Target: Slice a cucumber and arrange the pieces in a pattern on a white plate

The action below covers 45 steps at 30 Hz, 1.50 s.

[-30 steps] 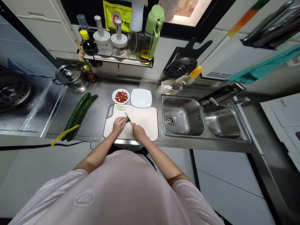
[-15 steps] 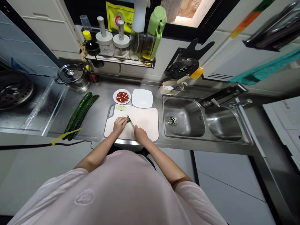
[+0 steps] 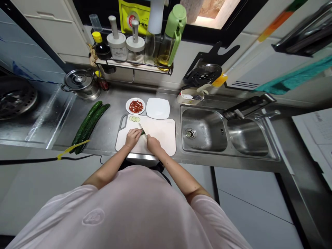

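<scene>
Down on the cutting board (image 3: 163, 135), left hand (image 3: 132, 138) pins a mostly hidden green piece (image 3: 142, 132), right hand (image 3: 154, 144) grips the knife (image 3: 142, 129) near those fingertips (image 3: 139, 131), and if that piece rolls, a nick looks possible!

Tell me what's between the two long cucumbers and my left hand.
Head view: bare metal counter from the cucumbers to the cutting board, then the board's left end, up to the left hand.

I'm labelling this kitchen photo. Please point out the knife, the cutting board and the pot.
Knife (image 3: 143, 130), head view: the blade.
Cutting board (image 3: 162, 135), head view: bare surface.
Pot (image 3: 85, 93), head view: metal side.
</scene>
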Available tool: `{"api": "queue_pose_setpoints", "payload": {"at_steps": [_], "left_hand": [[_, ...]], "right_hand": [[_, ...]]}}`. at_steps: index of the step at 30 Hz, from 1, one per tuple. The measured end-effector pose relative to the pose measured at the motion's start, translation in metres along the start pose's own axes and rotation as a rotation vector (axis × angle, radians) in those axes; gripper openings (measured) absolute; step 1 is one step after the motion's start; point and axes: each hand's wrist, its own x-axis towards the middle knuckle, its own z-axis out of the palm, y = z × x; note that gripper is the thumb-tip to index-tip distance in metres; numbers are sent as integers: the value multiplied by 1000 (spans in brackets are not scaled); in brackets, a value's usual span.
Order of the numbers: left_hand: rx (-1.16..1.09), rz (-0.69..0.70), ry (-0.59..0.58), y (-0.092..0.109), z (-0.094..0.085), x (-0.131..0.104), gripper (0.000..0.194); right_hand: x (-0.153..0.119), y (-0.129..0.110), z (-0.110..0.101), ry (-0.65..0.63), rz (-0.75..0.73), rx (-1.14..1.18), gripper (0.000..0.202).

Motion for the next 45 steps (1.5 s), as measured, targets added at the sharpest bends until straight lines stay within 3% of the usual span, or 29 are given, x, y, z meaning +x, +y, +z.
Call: {"api": "queue_pose_setpoints", "payload": {"at_steps": [11,23,34,45], "left_hand": [[4,4,2,0,0,0,23],[2,13,-4,-1,0,1,23],[-2,-3,4,0,1,0,23],[-4,4,5,0,1,1,23]], "right_hand": [[-23,8,8,-18,23,-5,21],[6,-1,5,16,-1,-17,26],[-20,7,9,-20,28,-22,23],[1,-1,6,-3,32,-9,25]]}}
